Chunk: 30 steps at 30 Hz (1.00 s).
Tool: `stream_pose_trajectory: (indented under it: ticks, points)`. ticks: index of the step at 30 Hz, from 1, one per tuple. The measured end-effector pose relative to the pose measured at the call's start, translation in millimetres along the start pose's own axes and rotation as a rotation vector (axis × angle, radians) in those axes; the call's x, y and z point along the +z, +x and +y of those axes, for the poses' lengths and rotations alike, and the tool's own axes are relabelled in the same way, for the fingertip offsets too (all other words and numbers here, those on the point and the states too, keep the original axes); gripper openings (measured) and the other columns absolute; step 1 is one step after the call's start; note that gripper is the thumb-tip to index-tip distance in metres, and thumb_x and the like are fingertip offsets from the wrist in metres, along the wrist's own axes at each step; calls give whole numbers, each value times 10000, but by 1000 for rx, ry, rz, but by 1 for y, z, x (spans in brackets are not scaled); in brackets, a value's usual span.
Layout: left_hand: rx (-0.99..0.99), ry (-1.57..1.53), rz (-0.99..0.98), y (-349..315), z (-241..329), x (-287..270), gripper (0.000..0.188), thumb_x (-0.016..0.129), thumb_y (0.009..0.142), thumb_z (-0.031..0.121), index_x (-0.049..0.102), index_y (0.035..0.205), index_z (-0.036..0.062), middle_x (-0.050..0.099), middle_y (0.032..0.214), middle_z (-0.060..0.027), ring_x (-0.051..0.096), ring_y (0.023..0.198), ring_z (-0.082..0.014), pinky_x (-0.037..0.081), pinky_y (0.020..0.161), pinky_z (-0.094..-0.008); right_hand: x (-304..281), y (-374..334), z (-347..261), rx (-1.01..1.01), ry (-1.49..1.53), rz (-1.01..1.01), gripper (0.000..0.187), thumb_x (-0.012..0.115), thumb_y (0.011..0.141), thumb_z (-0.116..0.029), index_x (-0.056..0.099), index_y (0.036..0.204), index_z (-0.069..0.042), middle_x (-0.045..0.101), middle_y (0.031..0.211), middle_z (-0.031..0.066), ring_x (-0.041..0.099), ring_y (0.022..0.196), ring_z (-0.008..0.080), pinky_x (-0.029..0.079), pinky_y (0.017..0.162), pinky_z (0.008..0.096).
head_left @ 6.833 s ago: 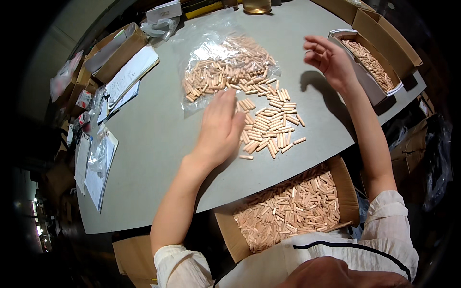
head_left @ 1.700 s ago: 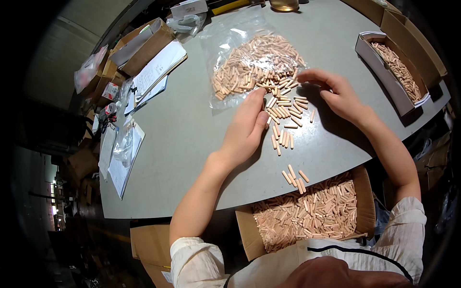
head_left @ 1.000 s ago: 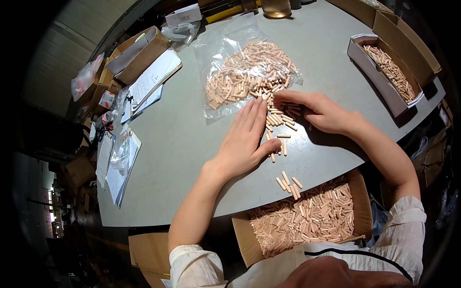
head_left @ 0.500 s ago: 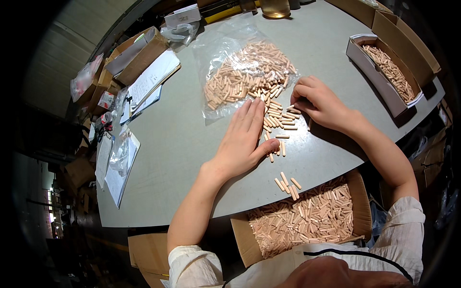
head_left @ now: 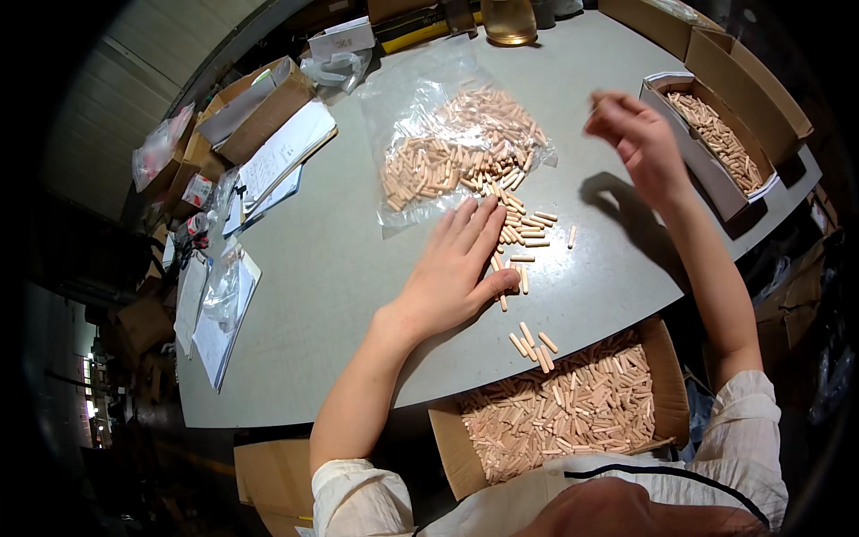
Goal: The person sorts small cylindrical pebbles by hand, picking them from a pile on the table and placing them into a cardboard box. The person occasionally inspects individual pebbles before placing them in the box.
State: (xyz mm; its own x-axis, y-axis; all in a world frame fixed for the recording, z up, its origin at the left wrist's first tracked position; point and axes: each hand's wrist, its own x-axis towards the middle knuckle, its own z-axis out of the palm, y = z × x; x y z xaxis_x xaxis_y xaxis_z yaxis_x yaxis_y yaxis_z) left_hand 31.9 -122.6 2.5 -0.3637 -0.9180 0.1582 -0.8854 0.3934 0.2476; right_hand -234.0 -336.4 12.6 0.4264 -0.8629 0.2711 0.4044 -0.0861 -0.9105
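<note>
My left hand (head_left: 458, 259) lies flat on the table, fingers stretched out, along the left side of a loose strip of small wooden dowels (head_left: 528, 234). Its thumb touches a few of them. Behind the fingertips, a clear plastic bag (head_left: 394, 116) holds a heap of dowels, and some spill from its near end. Raised above the table on the right, my right hand (head_left: 637, 143) has its fingers bent together in a pinch. Motion blur hides what is between the fingertips. One dowel (head_left: 572, 236) stands apart below it, and several more (head_left: 535, 345) lie near the front edge.
A narrow white-sided box (head_left: 711, 152) of dowels stands at the right. Below the table's front edge, a large carton (head_left: 564, 412) is full of dowels. Clipboards with papers (head_left: 282, 148), a cardboard box (head_left: 259, 107) and a glass jar (head_left: 510, 22) sit along the left and back.
My right hand has lifted from the loose dowels and moved right and away from me, toward the white-sided box. My left hand has stayed nearly in place, flat on the table.
</note>
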Motion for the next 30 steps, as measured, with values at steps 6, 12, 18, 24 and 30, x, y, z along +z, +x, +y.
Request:
stream_pose_trajectory:
  ticks: [6, 12, 18, 24, 30]
  points:
    - [114, -131, -12, 6, 8, 3, 843, 607, 1045, 483, 308, 1650, -22, 310, 1716, -245, 293, 1590, -422, 216, 1310, -524, -82, 29, -27, -159, 927, 233, 225, 597, 1048, -9, 668, 1233, 97, 732, 1175, 199, 712, 1153, 305, 495, 1211, 464]
    - [173, -88, 5, 2, 13, 4, 831, 638, 1025, 474, 352, 1631, -17, 330, 1713, -228, 284, 1596, -426, 220, 1303, -544, 33, -19, 21, -8, -425, -170, 223, 667, 961, -15, 741, 1171, -11, 749, 1124, 71, 710, 1033, 222, 556, 997, 390]
    - [176, -168, 95, 4, 3, 7, 712, 656, 1035, 373, 439, 1576, -34, 412, 1656, -244, 332, 1568, -435, 232, 1300, -535, 49, -23, 43, -524, -949, -534, 193, 718, 903, -15, 756, 1089, -50, 689, 1026, 100, 663, 991, 319, 539, 837, 404]
    - [31, -105, 300, 5, -22, 7, 608, 648, 1057, 376, 548, 1439, -86, 510, 1546, -286, 396, 1496, -497, 284, 1260, -565, 43, -21, 37, -525, -1078, -455, 110, 739, 902, -75, 701, 1002, -52, 686, 987, 98, 650, 968, 327, 525, 834, 426]
    - [-53, -53, 240, 3, -31, 9, 585, 637, 1056, 302, 509, 1511, -42, 465, 1616, -250, 355, 1544, -473, 277, 1275, -535, 48, -28, 30, -589, -1273, -399, 102, 723, 878, -84, 638, 923, -50, 653, 909, 109, 647, 920, 347, 521, 786, 461]
